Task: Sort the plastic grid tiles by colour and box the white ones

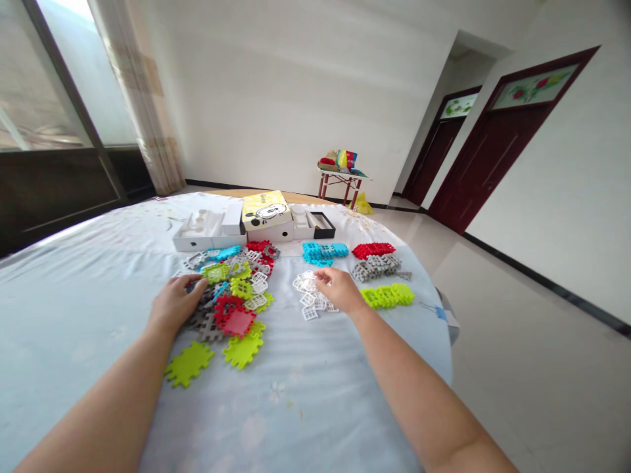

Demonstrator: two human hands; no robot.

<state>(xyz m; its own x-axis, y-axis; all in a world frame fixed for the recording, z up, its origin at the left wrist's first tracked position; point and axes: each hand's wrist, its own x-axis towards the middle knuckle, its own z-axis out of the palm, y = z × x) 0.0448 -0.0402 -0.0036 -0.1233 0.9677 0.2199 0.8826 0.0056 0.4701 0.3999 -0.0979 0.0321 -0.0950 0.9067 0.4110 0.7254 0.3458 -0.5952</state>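
Observation:
My left hand (178,301) rests at the left edge of a mixed pile of plastic interlocking building pieces (231,309). Its thumb and fingers are apart, with pieces showing in the gap. Red, grey, lime green, blue and white pieces overlap in that pile. Two lime green pieces (190,362) lie at its near side. To the right, my right hand (340,290) is over a group of small white window pieces (309,313). Its fingertips are pinched together on a white window piece, mostly hidden by the fingers.
Sorted rows stand on the right: blue pieces (323,251), red pieces (373,249), grey pieces (377,267) and lime green pieces (388,295). Behind are a yellow cartoon box (267,211), white box trays (210,242) and a black-edged box (324,225). A pale cloth covers the round table (296,420).

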